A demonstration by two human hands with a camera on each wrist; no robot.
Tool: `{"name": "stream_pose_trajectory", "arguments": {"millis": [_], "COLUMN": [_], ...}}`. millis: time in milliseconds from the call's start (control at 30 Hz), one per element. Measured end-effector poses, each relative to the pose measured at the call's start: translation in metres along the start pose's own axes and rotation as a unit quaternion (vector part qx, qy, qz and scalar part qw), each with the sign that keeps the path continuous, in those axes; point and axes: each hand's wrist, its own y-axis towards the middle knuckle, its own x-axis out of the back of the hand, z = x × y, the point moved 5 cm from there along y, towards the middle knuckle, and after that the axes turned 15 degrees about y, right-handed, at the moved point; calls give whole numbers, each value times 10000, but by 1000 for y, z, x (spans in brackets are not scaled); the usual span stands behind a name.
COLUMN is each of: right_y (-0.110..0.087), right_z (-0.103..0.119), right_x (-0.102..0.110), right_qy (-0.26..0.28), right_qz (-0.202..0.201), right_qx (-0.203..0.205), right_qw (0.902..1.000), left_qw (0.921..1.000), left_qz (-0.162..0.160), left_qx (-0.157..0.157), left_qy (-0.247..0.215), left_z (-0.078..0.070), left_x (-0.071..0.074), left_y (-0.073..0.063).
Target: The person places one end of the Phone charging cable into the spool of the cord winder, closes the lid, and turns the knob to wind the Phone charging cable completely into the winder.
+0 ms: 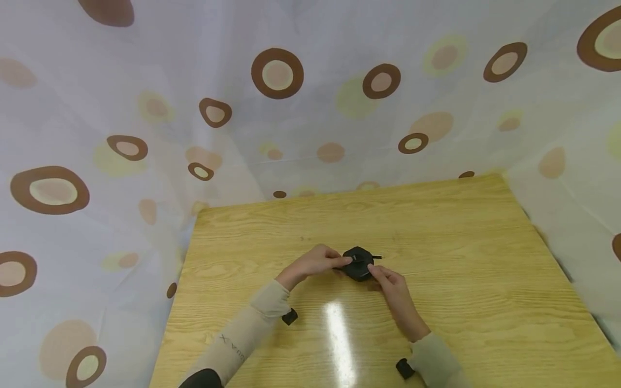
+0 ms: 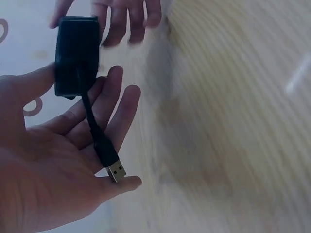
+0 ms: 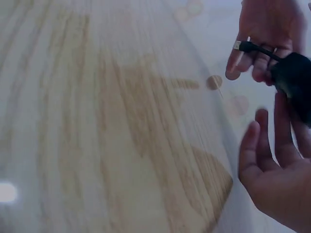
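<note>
Both hands hold a flat black six-sided gadget (image 1: 358, 269) above the wooden table. From its edge runs a short black cable (image 2: 89, 109) that ends in a metal USB plug (image 2: 116, 171). My left hand (image 1: 320, 261) pinches the gadget from the left, thumb on its top face and fingers underneath. The plug hangs over the left palm, near the little finger. On the right, my right hand (image 1: 397, 293) grips the near right edge with thumb above and fingers below. A thin dark stub (image 1: 377, 257) sticks out at the far right side.
A wood-grain table (image 1: 451, 231) lies under the hands, with a bright light reflection near its front. White sheeting (image 1: 320, 124) with brown and yellow circles rises behind and on both sides. Dark wrist-camera mounts (image 1: 289, 316) sit at both cuffs.
</note>
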Motion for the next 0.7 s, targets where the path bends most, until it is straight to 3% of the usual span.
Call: {"name": "stream_pose_trajectory", "arguments": {"millis": [133,267,367,467,567,600,633,700], "right_y": [3,4,4,5,5,5,5,6], "right_z": [-8,-12,-13,-13,-12,-12,-11,-10], "right_x": [-4,-5,-3,-3,-4,-5,-6,-7], "right_qy": [-87,-223,-226,-157,-113,-152,-207,-315], "right_qz": [288,268,236,269,297,332,377,455], "right_qx": [-420,-586,-603,-615,-630,-638,-647,-639], "right_qw": [9987,9977,9976,9976,9975,9973,9970,9964], "left_qw": [9992,9965,9880,9631,9254,9165,9097,9041], "left_qz": [-42,-264,-521,-881,-1394,-1538,-1655,-1789], "left_qx": [30,12,-31,-187,-325,-344,-349,-356], "left_qy": [388,794,1454,2536,3509,3678,3791,3864], "left_z": [6,9,4,-5,-12,-12,-12,-12], "left_x": [4,-3,-12,-19,-25,-26,-27,-28], "left_y": [2,3,-1,-6,-7,-7,-7,-7]}}
